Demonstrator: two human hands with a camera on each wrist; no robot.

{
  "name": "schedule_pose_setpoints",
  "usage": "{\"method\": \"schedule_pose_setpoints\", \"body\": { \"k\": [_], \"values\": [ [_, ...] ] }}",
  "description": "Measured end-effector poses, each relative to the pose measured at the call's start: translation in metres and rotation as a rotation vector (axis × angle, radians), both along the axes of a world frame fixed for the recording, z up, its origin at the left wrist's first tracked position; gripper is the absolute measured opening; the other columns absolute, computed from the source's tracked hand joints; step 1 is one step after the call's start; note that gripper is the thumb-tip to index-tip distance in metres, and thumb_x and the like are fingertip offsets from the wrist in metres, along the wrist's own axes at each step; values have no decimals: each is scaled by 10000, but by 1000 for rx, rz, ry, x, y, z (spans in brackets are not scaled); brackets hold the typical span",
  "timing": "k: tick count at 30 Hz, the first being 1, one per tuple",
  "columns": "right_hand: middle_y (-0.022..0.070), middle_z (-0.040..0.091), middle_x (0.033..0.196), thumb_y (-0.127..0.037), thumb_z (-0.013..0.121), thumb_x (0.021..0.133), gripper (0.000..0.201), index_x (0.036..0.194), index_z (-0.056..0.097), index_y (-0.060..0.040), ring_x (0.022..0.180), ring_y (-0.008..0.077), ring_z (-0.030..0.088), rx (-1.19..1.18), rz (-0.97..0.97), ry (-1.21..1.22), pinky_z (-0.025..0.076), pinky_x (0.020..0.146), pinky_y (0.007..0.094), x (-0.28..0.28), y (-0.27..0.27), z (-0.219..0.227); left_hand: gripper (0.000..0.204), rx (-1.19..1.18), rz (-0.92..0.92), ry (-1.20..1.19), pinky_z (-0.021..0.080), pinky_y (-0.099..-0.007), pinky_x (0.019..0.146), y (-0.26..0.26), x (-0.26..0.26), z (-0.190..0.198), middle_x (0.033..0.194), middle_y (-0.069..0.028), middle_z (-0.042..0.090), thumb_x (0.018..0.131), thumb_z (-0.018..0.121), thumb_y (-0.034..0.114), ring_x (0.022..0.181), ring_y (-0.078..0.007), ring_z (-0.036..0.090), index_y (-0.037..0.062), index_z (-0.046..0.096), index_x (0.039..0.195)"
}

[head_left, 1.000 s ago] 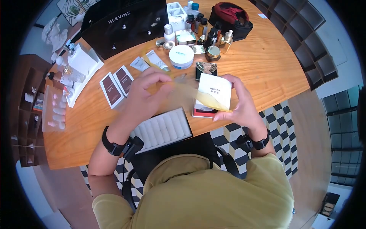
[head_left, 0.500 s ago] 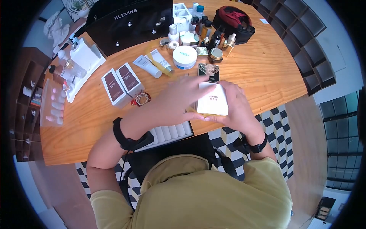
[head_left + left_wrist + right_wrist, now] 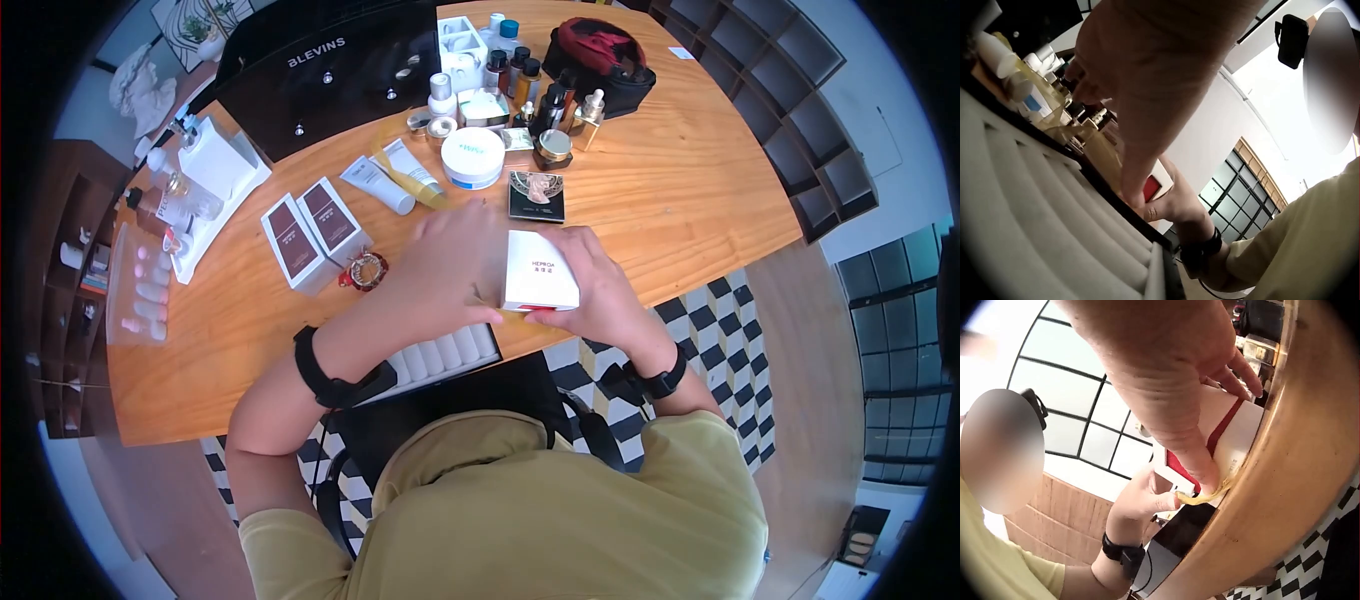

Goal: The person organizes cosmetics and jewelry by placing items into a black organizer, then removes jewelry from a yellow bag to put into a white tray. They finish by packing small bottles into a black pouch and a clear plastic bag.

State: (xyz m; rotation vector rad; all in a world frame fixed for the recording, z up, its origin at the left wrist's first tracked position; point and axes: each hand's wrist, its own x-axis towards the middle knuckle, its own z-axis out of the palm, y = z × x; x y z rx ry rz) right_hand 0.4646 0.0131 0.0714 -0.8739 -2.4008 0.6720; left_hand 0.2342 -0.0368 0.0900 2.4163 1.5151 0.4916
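A white box (image 3: 540, 270) with a red band stands near the table's front edge. My right hand (image 3: 605, 285) grips it from the right, thumb low on its near side. On its left is my left hand (image 3: 440, 265), slightly blurred, its thumb low beside the box. A yellow ribbon (image 3: 1200, 499) runs along the box's near lower edge between both thumbs, and my left hand pinches it. The left fingertips are partly hidden in the head view. Under the left forearm lies a tray with pale padded rolls (image 3: 450, 352).
Two brown-and-white boxes (image 3: 315, 230) and a red beaded bracelet (image 3: 365, 270) lie to the left. Behind are tubes (image 3: 378, 185) with another yellow ribbon, a white jar (image 3: 473, 157), a black compact (image 3: 537, 195), several bottles, a black case (image 3: 330, 80) and a red-and-black bag (image 3: 600, 65).
My left hand has come rightward with the ribbon to the box's side, uncovering the bracelet. The box, held by my right hand, has shifted slightly left and closer to the front edge.
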Motion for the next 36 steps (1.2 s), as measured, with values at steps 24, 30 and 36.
{"method": "schedule_pose_setpoints", "body": {
  "k": [24,30,36],
  "values": [
    [260,472,1237,-311,766,777,741,1300,395,60,1139,384,501,203,-578,204,414,963,405,31,91,-25,249,20,107,-1038,484,-236,701,116,34,61,885,-84,682,924,609,202,748,-125,634,-3,608,1065],
    [213,520,1203,-247,763,777,598,1223,484,38,1121,348,516,144,-505,184,415,954,397,38,60,-12,474,-248,268,-441,502,-298,794,150,8,46,1051,-160,662,887,651,320,921,-199,641,-19,555,1205],
    [201,537,1173,-291,819,698,651,1203,522,-8,1111,354,520,-26,-192,36,420,952,405,22,17,1,658,-115,117,-120,460,-375,929,-12,-64,54,1259,-171,553,786,745,350,1171,-305,521,13,501,1296]
  ]
}}
